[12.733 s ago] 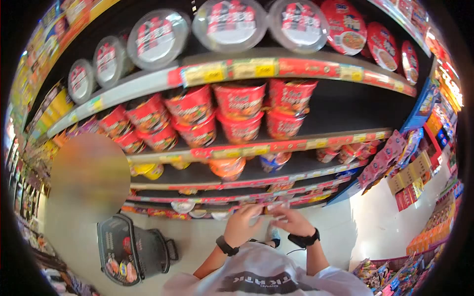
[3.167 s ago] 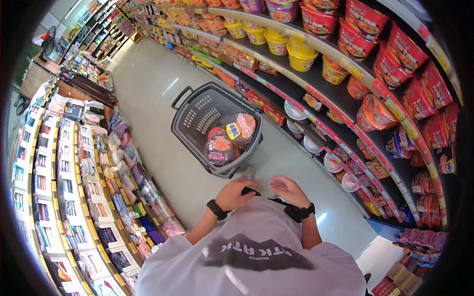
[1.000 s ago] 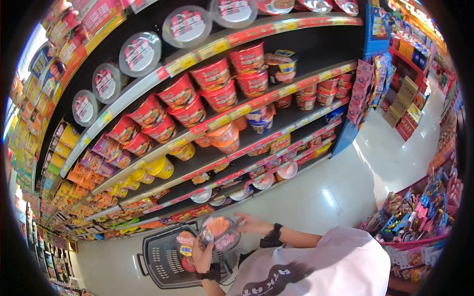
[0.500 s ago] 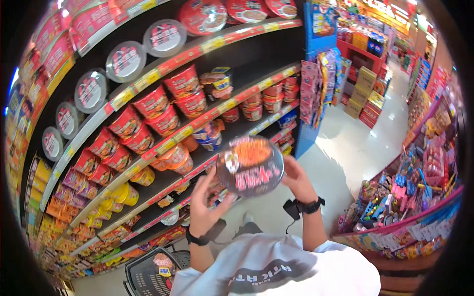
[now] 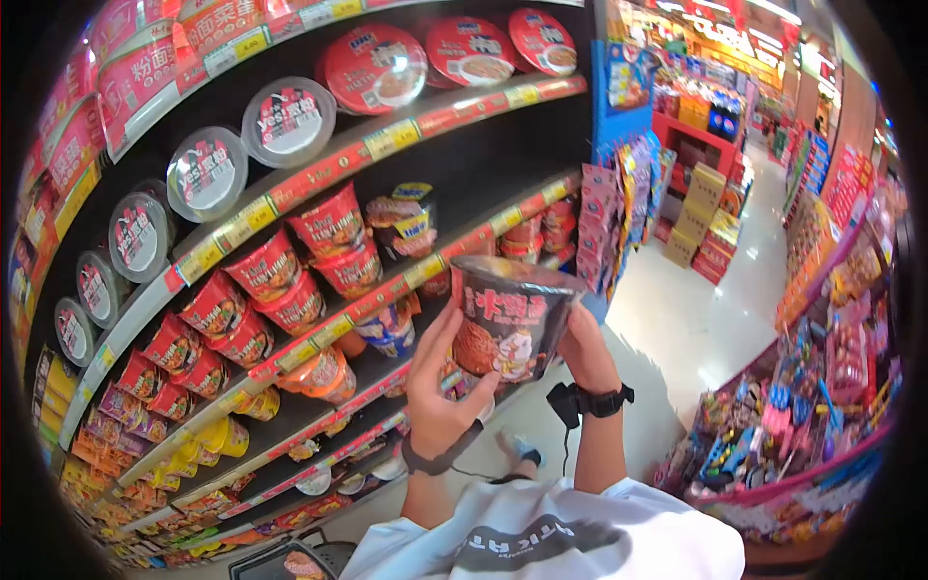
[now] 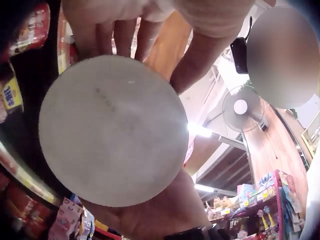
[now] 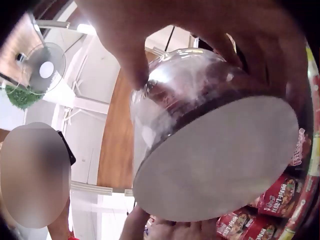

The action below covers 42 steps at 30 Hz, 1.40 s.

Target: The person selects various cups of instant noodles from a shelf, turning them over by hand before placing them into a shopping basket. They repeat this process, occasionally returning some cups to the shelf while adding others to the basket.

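A black instant noodle bowl (image 5: 512, 319) with pink lettering is held up before the shelf, its printed side facing the head camera. My left hand (image 5: 442, 382) grips its left side, thumb across the front. The right hand (image 5: 590, 358) holds the opposite side, its fingers partly hidden behind the bowl. In the left wrist view the bowl's round pale base (image 6: 115, 130) faces the camera, with the left hand's fingers (image 6: 192, 62) at its edge. Clear wrap shines on the bowl's side (image 7: 185, 85) in the right wrist view.
Stacked red noodle bowls (image 5: 333, 237) fill the shelf at left, beside a dark noodle bowl (image 5: 401, 222). Clear-lidded bowls (image 5: 208, 174) stand above. A grey basket (image 5: 290, 563) sits on the floor at lower left. Toy bins (image 5: 773, 406) stand at right; boxes (image 5: 694, 217) are stacked farther back.
Both hands were bare over the basket, then lifted the black noodle bowl from there. It has tipped from lid showing to side showing. A dark bowl now stands on the once-bare shelf spot.
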Motion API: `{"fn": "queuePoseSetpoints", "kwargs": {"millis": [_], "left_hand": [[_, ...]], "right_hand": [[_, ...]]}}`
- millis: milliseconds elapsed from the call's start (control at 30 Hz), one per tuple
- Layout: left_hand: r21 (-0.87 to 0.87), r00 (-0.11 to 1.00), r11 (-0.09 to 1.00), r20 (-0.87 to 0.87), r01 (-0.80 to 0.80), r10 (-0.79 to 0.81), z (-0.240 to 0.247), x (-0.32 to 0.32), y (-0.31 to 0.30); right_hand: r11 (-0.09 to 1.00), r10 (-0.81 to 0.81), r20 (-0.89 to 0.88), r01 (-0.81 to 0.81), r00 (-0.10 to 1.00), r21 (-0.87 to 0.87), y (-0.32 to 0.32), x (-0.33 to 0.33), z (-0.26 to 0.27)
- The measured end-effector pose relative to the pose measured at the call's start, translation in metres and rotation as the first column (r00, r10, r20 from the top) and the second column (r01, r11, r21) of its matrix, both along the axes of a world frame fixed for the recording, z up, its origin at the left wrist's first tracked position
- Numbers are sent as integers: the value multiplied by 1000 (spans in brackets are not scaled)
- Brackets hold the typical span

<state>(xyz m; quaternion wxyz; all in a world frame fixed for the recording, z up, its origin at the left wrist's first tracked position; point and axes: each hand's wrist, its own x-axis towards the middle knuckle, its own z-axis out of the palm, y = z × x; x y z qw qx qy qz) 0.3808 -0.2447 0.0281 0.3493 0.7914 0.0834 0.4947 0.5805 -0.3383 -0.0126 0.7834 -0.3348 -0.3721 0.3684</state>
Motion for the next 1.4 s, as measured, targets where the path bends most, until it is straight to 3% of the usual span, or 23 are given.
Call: {"fn": "queuePoseSetpoints", "kwargs": {"millis": [100, 233, 400, 667, 867, 1000, 1167, 1267, 1400], "left_hand": [[-260, 974, 962, 226, 86, -26, 1, 36, 27], [-439, 955, 872, 281, 216, -95, 9, 80, 63], [-208, 985, 977, 148, -53, 85, 20, 130, 103], [-70, 960, 965, 113, -251, 258, 20, 184, 157], [38, 842, 842, 85, -538, 533, 28, 189, 179], [52, 748, 746, 72, -664, 660, 22, 174, 197], [97, 605, 599, 44, -795, 795, 16, 148, 213], [83, 599, 595, 23, -799, 801, 21, 140, 211], [131, 583, 578, 0, -806, 813, 21, 133, 207]], "right_hand": [[994, 74, -84, -67, 994, 85, 36, 19, 12], [979, 122, -83, -106, 989, 177, 82, 53, 22], [957, 225, -6, -220, 974, 191, 130, 109, 21], [920, 363, 8, -359, 932, 156, 205, 174, 27], [821, 497, 3, -471, 868, 323, 274, 169, 34], [777, 580, 69, -577, 812, 253, 316, 158, 36], [769, 558, 271, -611, 785, 187, 366, 132, 43], [787, 555, 356, -614, 752, 69, 375, 124, 47], [793, 517, 387, -598, 763, 119, 380, 115, 47]]}}
